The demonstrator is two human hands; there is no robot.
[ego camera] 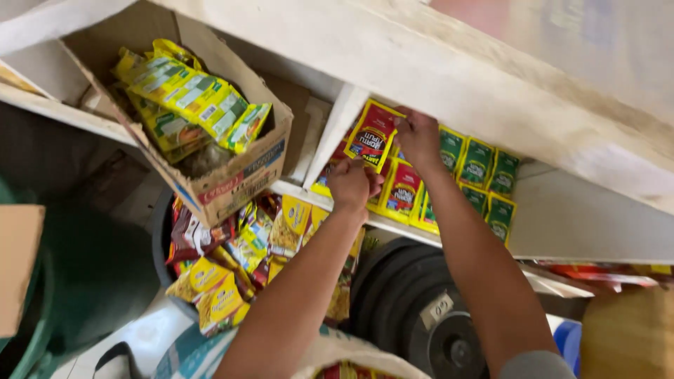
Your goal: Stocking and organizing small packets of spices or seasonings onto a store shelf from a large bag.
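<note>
Left to right: a tilted cardboard box (pixel 232 175) of yellow-green sachets (pixel 189 98) sits on the white shelf (pixel 590 224), above a heap of mixed snack packets (pixel 239 260). The left hand (pixel 351 184) is closed on the lower edge of a red-and-yellow sachet (pixel 372 135); the right hand (pixel 417 137) pinches its upper right corner, holding it upright in the shelf compartment. Green sachets (pixel 484 175) stand in a row to the right.

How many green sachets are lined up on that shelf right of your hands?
6 green sachets visible: three in the upper row right of the right hand, three in the lower row below them. More may hide behind the arm or the shelf board.
</note>
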